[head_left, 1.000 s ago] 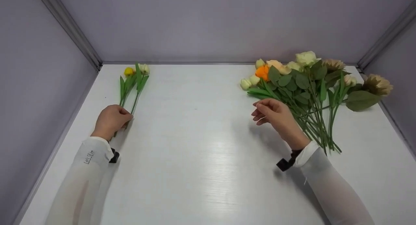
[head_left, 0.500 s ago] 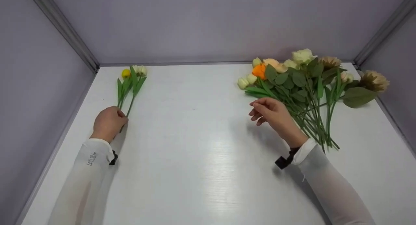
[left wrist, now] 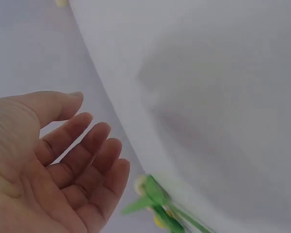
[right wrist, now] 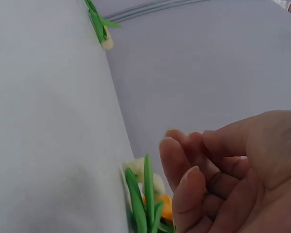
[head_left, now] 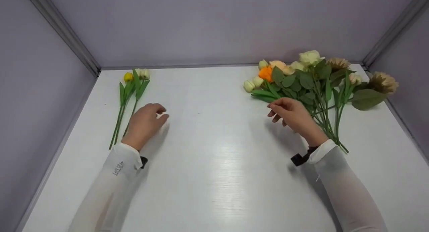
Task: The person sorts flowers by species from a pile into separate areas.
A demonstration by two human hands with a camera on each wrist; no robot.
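Note:
In the head view my left hand (head_left: 144, 125) hovers just right of a small group of tulips, its fingers loosely bent around nothing. That group has a yellow tulip (head_left: 128, 77) and a white tulip (head_left: 144, 74), with green stems running down the table and partly hidden by the hand. The left wrist view shows the palm (left wrist: 53, 165) bare. My right hand (head_left: 293, 116) is held in front of the larger flower pile, fingers relaxed and bare, covering some stems. That pile mixes an orange flower (head_left: 265, 74), white tulips (head_left: 249, 86), a pale rose (head_left: 310, 58) and leafy stems.
The white table (head_left: 201, 151) is bounded by a pale back wall (head_left: 214, 27) and side walls. Brownish large-headed flowers (head_left: 383, 83) lie at the pile's right end, near the right wall. Black wrist cameras (head_left: 297, 160) stick out below the hands.
My left hand has let go of the tulip stems and moved to the right, leaving them on the table. My right hand has shifted slightly right, still holding nothing.

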